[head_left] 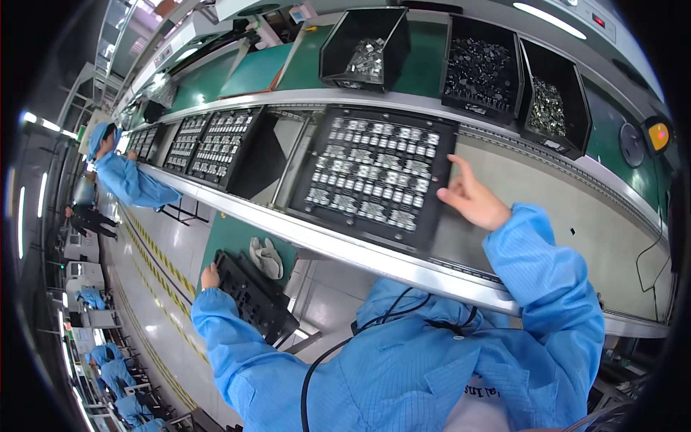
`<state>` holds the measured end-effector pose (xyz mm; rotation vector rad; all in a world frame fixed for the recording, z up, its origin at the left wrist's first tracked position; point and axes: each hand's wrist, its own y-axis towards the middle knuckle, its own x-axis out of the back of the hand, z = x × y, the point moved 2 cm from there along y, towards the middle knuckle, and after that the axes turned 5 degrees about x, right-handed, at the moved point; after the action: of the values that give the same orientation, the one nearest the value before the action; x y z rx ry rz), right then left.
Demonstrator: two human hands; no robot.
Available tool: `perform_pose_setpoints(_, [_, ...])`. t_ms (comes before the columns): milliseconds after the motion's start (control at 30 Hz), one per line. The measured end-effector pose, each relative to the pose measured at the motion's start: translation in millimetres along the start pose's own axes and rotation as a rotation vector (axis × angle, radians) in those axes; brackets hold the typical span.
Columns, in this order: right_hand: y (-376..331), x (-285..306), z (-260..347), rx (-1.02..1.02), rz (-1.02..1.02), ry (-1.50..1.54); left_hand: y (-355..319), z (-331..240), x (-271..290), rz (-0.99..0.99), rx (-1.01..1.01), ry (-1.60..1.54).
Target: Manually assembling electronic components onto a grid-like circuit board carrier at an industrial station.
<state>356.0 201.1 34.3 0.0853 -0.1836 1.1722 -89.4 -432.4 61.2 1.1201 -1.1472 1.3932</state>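
bins: three black bins [481,68] of small metal parts are sitting along the upper right of the frame
far trays: two loaded black trays [209,144] are lying on the conveyor at upper left
co-worker: a person in a blue smock [129,180] is leaning at the left
gloves: grey gloves [266,257] are lying at lower centre-left
button: an orange button [658,135] is glowing at far right
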Motion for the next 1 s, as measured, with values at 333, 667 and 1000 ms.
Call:
perform_pose_setpoints(333, [-72, 60, 14, 0.142, 0.303, 0.073, -61, -17, -40, -0.069, -0.211, -0.078])
perform_pose_setpoints(667, [-82, 75, -13, 0.119, 0.209, 0.022, -106, -64, 14, -0.191, -0.419, -0.341])
perform_pose_setpoints(1000, [-83, 77, -8, 0.159, 0.187, 0.018, -322, -197, 176, -1.012, -0.783, -0.359])
